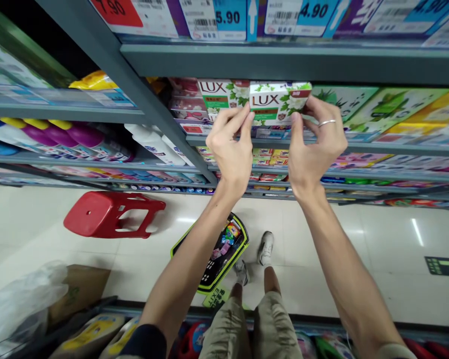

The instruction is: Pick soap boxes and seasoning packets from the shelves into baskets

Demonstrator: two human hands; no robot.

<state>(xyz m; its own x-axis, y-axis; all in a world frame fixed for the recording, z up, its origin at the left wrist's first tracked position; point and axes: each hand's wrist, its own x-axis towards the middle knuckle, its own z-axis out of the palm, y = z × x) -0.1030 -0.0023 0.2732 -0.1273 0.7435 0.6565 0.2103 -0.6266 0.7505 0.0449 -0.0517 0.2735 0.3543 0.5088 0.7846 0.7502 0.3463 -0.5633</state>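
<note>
A white and green LUX soap box (268, 101) is held upright at the shelf front, between my two hands. My right hand (318, 137) pinches its right end between thumb and fingers, and a ring shows on one finger. At the left end, the fingertips of my left hand (232, 142) are pressed together against the box edge. Just left of it stands a matching LUX box (214, 91) on the shelf, partly covered by my left fingers. Pink boxes (187, 105) are stacked farther left.
A shelf beam with price tags (230, 17) runs above my hands. Green boxes (396, 107) fill the shelf to the right. On the floor are a black shopping basket (243, 241) with yellow-green rim, holding small packs, and a red stool (92, 214). A cardboard box (80, 289) stands lower left.
</note>
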